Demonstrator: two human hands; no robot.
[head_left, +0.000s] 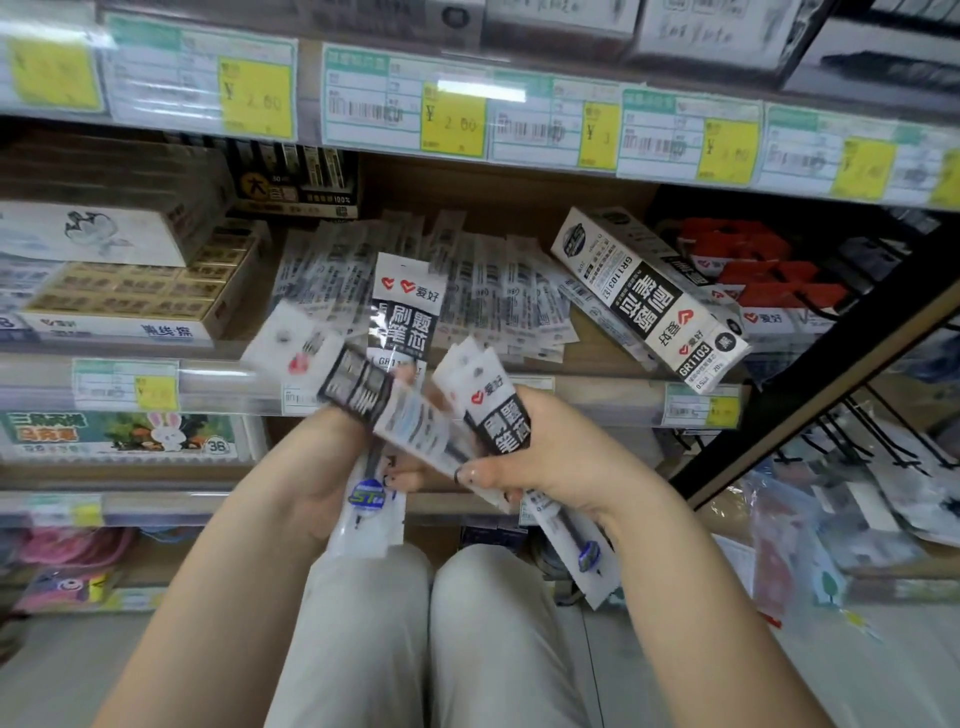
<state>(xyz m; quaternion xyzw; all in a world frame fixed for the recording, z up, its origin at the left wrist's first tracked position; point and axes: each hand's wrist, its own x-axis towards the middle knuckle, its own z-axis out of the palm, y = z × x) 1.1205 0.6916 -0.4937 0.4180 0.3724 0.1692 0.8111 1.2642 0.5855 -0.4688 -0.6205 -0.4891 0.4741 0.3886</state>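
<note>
Since the pen-refill packets (496, 415) are judged light, bendy and slippery, bundles are clasped mid-length in the left hand (340, 460) and right hand (561, 452), before the shelf (597, 397); a firm pinch there is advised.

Wooden shop shelves (519, 197), yellow price labels (452, 122) on edges; black rack (810, 364) right; pale floor (52, 665).

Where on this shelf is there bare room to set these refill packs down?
Bare shelf shows behind the loose refill packs, between the black display box and the tilted GR1103 box; a thin strip lies front right. The middle is crowded; eraser boxes and red packs hem the sides.
</note>
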